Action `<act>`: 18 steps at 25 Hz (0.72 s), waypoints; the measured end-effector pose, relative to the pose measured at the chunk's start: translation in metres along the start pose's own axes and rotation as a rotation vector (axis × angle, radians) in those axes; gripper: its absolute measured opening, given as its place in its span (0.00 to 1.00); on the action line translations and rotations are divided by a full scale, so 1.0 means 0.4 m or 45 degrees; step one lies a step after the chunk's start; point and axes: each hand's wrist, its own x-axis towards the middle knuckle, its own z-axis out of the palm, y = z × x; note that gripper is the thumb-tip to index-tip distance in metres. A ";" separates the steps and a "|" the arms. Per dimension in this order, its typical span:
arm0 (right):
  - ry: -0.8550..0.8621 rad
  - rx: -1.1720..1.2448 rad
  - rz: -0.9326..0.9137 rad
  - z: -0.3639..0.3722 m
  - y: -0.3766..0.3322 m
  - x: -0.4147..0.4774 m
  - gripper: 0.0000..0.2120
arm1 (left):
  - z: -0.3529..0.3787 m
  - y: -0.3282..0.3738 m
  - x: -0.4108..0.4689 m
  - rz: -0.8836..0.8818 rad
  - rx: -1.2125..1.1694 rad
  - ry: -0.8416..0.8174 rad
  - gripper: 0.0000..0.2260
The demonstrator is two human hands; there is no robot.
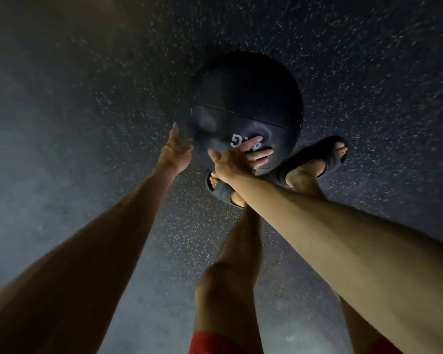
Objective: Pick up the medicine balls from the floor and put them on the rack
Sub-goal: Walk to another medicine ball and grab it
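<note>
Both my bare forearms stretch down from the camera, with red shorts (212, 343) at the lower edge. My right hand (237, 159) lies flat on the near face of the dark medicine ball (246, 98), its fingers (259, 155) straight and spread across the white lettering, curled round nothing. My left hand (177, 149) is open too, fingers straight, palm turned to the ball's left side; whether it touches I cannot tell. Just to the right of my right fingers and below my wrist are my feet in dark sandals (317, 152). Speckled dark floor (368, 72) spreads beyond the ball.
</note>
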 end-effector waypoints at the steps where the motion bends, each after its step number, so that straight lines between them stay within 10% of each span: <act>1: 0.056 0.066 0.050 -0.003 -0.013 0.013 0.60 | -0.004 0.005 0.013 0.006 0.004 -0.021 0.27; 12: 0.302 0.222 -0.054 -0.470 0.121 0.318 0.44 | 0.110 0.297 0.077 0.232 0.071 -0.127 0.65; 18: 0.571 0.321 -0.113 -0.688 0.262 0.446 0.28 | 0.253 0.667 0.013 0.295 0.278 0.128 0.66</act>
